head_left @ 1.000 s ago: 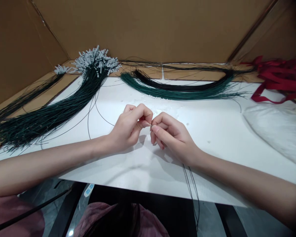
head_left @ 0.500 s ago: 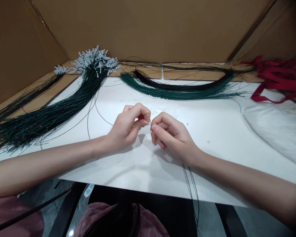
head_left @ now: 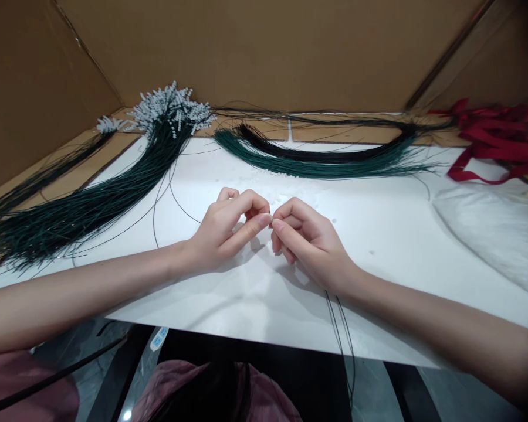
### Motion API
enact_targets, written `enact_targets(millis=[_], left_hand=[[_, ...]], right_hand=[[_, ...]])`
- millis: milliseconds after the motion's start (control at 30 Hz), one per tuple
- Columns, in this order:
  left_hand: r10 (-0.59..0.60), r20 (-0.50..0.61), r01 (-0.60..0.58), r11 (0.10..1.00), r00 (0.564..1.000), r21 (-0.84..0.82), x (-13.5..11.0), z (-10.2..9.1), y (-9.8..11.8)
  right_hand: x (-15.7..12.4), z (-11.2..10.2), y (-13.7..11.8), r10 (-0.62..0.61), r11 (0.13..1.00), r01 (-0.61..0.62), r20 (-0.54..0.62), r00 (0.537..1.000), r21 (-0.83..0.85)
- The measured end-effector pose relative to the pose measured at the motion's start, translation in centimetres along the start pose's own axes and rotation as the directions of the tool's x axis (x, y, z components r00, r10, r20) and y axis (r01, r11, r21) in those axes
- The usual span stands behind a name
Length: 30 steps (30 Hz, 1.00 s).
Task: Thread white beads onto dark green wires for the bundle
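Note:
Over the middle of the white tabletop (head_left: 229,302), my two hands meet fingertip to fingertip. My left hand (head_left: 233,228) pinches the end of a thin dark wire between thumb and index finger. Opposite it, my right hand (head_left: 310,243) pinches the same wire, its other fingers curled beneath. Only a tiny bit of wire shows between the fingertips. Two dark wire lengths (head_left: 341,328) come out below my right wrist and hang over the table's front edge. Small white beads (head_left: 275,173) lie scattered just beyond my hands.
To the left lies a thick bundle of dark green wires (head_left: 114,199) tipped with white beads (head_left: 171,108). A curved bundle of bare green and black wires (head_left: 317,167) rests at the back. Red ribbon (head_left: 493,143) and a clear plastic bag (head_left: 497,228) are right. Cardboard walls (head_left: 264,53) enclose the table.
My left thumb has straightened and slid toward the right fingertips, covering more of the wire. The left fingers have shifted slightly down. My right hand has hardly moved.

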<state>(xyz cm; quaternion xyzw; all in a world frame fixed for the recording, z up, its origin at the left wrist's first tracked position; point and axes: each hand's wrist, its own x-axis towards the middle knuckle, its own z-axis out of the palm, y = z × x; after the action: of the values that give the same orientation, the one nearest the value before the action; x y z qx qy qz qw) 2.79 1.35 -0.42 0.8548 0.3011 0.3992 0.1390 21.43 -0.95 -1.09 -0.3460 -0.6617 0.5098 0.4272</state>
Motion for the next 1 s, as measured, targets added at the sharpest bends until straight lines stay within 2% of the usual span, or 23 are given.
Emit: enact_targets(millis=[167,433,600,833,1000], left_hand=[[0.003,0.018,-0.003,1.000,1.000,0.000,-0.16,0.04,0.04],[-0.074,0.035,0.074,0.997,0.997,-0.013,-0.11,-0.11,-0.01],[-0.116,0.006,0.116,0.988,0.993,-0.104,-0.14,-0.06,-0.09],[-0.087,0.021,0.088,0.995,0.996,-0.048,-0.10,-0.15,-0.10],[-0.092,0.029,0.095,0.980,0.995,-0.177,-0.29,-0.31,-0.64]], right_hand=[[0.01,-0.09,-0.11,0.002,1.000,-0.001,0.023,1.000,-0.020],[-0.03,-0.21,-0.01,0.015,0.999,-0.015,0.001,1.000,-0.032],[-0.07,-0.21,-0.02,0.011,0.999,-0.011,0.003,1.000,-0.040],[-0.03,-0.16,-0.23,0.013,0.997,-0.012,0.013,1.000,-0.078],[0.01,-0.20,-0.25,0.022,0.998,-0.022,0.014,1.000,-0.051]])
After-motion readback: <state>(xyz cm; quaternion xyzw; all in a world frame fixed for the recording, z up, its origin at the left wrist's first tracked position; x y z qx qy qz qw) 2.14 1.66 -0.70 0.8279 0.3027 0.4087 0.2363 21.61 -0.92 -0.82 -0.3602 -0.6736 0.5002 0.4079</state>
